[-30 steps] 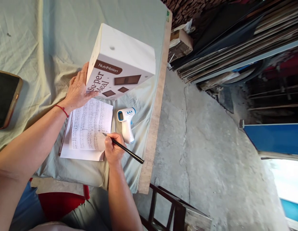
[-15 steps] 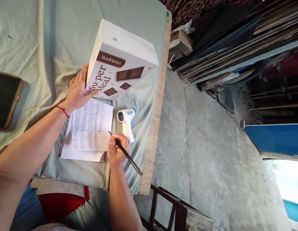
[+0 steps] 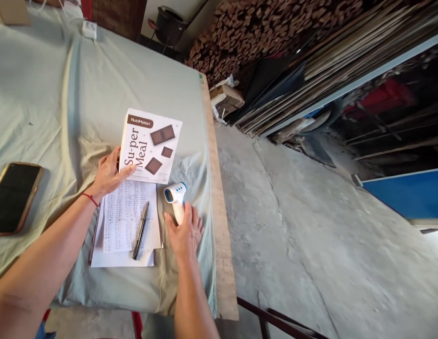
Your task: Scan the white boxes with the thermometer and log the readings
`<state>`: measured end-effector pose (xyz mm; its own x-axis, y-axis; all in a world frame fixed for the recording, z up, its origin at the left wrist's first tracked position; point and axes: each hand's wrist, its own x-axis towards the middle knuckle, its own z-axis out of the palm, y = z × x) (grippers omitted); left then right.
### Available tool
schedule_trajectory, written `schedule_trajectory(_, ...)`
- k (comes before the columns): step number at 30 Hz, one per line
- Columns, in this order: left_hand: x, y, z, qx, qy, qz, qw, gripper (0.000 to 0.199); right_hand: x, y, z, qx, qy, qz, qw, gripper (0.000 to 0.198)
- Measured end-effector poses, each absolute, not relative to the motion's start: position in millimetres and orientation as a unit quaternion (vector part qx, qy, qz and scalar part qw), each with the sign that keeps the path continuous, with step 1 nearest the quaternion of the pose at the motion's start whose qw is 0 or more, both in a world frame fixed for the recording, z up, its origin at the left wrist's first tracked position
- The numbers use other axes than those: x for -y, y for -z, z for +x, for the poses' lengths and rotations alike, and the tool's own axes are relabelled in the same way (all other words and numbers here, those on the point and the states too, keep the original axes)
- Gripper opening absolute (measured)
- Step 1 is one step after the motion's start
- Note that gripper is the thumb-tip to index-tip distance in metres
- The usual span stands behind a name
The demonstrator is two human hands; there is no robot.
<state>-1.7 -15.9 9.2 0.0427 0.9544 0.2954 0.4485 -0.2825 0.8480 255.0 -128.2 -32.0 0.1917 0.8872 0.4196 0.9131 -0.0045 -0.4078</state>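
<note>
My left hand [image 3: 111, 172] grips the lower left edge of a white box [image 3: 139, 146] printed "NutriMotion Su-per Meal", its thumb across the front. Below the box, papers with dense handwriting [image 3: 116, 221] lie stacked on the cloth, their top part hidden behind it. A black pen [image 3: 141, 230] rests slanted on the sheets. To their right lies a white and blue infrared thermometer [image 3: 175, 194]. My right hand [image 3: 185, 233] is at its handle, thumb on the left and fingers on the right, spread apart. A gap shows between thumb and handle.
A phone [image 3: 16, 197] lies at the left on the cloth-covered table [image 3: 134, 70]. The table's bare wooden edge [image 3: 219, 207] runs along the right, beside the concrete floor [image 3: 261, 226]. Stacked firewood [image 3: 240, 37] and long boards [image 3: 328, 61] stand beyond. Dark metal bars [image 3: 271, 318] are at lower right.
The pen has left my right hand and lies on the papers. That hand has moved right to the thermometer. The box, still in my left hand, is turned with its front more toward me.
</note>
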Motion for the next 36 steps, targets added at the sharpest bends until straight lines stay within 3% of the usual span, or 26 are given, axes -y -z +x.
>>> schedule_trajectory(3,18,-17,-2,-0.535,-0.41,0.684,0.28,0.067,119,30,261,0.588,-0.088,-0.731,0.335,0.058)
schedule_trajectory(6,19,-21,-2,-0.544,-0.393,0.689,0.273,0.068,118,20,260,0.497,-0.211,-0.71,0.452,0.056)
schedule_trajectory(9,21,-22,-2,-0.551,-0.372,0.702,0.254,0.07,123,8,248,0.462,-0.365,-0.589,0.554,0.045)
schedule_trajectory(13,22,-20,-2,-0.549,-0.354,0.721,0.231,0.074,125,-4,224,0.467,-0.49,-0.473,0.564,0.035)
schedule_trajectory(21,22,-21,0,-0.522,-0.361,0.738,0.23,0.079,114,-6,212,0.446,-0.558,-0.438,0.546,0.035)
schedule_trajectory(36,22,-23,0,-0.511,-0.368,0.743,0.227,0.073,119,-6,204,0.423,-0.552,-0.452,0.559,0.034)
